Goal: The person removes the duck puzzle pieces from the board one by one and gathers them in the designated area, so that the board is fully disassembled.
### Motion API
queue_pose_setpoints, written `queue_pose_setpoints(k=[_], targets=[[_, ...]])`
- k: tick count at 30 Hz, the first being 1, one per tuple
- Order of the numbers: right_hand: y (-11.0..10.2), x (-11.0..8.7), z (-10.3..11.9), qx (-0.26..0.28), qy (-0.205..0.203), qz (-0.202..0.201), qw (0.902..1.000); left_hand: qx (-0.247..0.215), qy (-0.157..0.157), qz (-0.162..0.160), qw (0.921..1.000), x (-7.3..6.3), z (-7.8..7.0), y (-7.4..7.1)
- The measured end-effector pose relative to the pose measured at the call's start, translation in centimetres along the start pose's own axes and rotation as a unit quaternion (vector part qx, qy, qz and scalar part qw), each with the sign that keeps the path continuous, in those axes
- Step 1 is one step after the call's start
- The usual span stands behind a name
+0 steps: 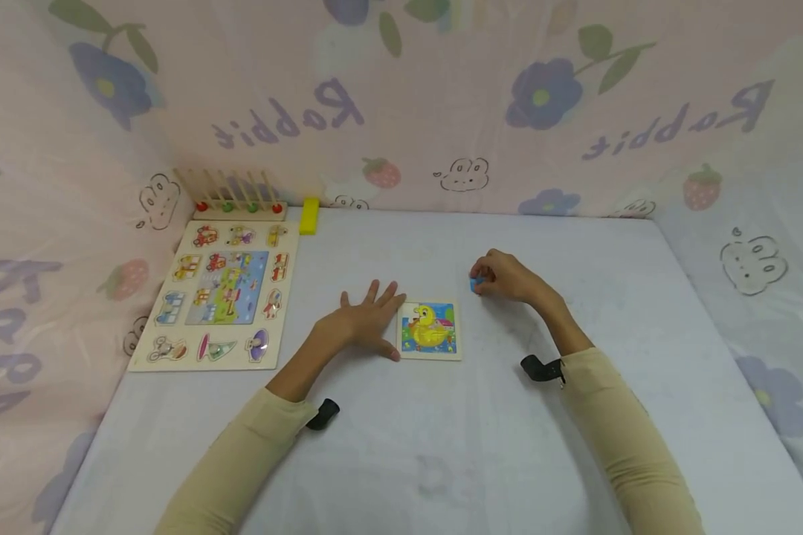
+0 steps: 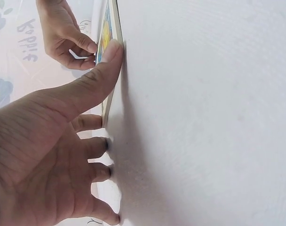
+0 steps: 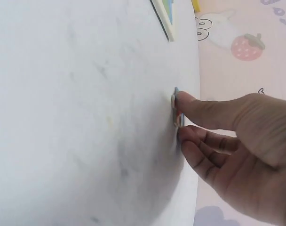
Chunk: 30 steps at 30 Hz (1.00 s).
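A small square duck puzzle [image 1: 435, 332] in a pale wooden frame lies on the white table, with a pale patch at its upper left corner. My left hand [image 1: 363, 322] is spread flat beside its left edge. In the left wrist view the thumb [image 2: 112, 52] touches the frame's edge, and the other fingertips rest on the tabletop. To the right of the puzzle, my right hand [image 1: 508, 277] pinches a small blue puzzle piece [image 1: 474, 283] between thumb and fingers. Seen from the right wrist, that thin piece [image 3: 177, 113] is edge-on, close over the table.
A larger wooden peg puzzle board [image 1: 274, 357] with vehicle pictures lies at the left. Behind it stands a rack of wooden rods [image 1: 239, 213] with red and green beads. A yellow block [image 1: 309, 216] sits next to the rack. Patterned fabric [image 1: 428, 111] rises behind the table.
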State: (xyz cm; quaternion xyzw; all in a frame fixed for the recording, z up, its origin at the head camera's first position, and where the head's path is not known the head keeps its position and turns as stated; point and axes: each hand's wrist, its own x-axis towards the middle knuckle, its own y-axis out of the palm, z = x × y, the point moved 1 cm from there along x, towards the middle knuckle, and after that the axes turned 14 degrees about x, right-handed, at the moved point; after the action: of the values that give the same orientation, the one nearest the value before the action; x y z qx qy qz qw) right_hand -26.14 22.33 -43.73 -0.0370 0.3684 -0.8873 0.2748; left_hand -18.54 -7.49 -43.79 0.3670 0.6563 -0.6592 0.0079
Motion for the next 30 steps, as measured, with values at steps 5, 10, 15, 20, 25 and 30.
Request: queue_pose_setpoints(k=[5, 10, 15, 20, 25, 30], targets=[[0.2, 0.2, 0.1, -0.008, -0.015, -0.004, 0.9998, 0.007, -0.004, 0.002, 1.0000, 0.1, 0.1, 0.0], [0.5, 0.4, 0.1, -0.011, -0.013, -0.011, 0.9998, 0.008, -0.004, -0.001, 1.0000, 0.2, 0.2, 0.2], [0.7, 0.4, 0.2, -0.016, -0.019, -0.016, 0.9996, 0.003, -0.002, -0.003, 1.0000, 0.1, 0.2, 0.2], [0.9, 0.4, 0.2, -0.019, -0.017, -0.014, 0.9996, 0.001, -0.004, 0.000, 1.0000, -0.2, 0.1, 0.0], [0.8, 0.3, 0.7, -0.017, -0.011, -0.006, 0.9998, 0.002, -0.003, 0.001, 1.0000, -0.2, 0.1, 0.0], [0.5, 0.0, 1.3, -0.027, 0.003, 0.009, 0.9996, 0.001, 0.006, 0.000, 1.0000, -0.1, 0.1, 0.1]])
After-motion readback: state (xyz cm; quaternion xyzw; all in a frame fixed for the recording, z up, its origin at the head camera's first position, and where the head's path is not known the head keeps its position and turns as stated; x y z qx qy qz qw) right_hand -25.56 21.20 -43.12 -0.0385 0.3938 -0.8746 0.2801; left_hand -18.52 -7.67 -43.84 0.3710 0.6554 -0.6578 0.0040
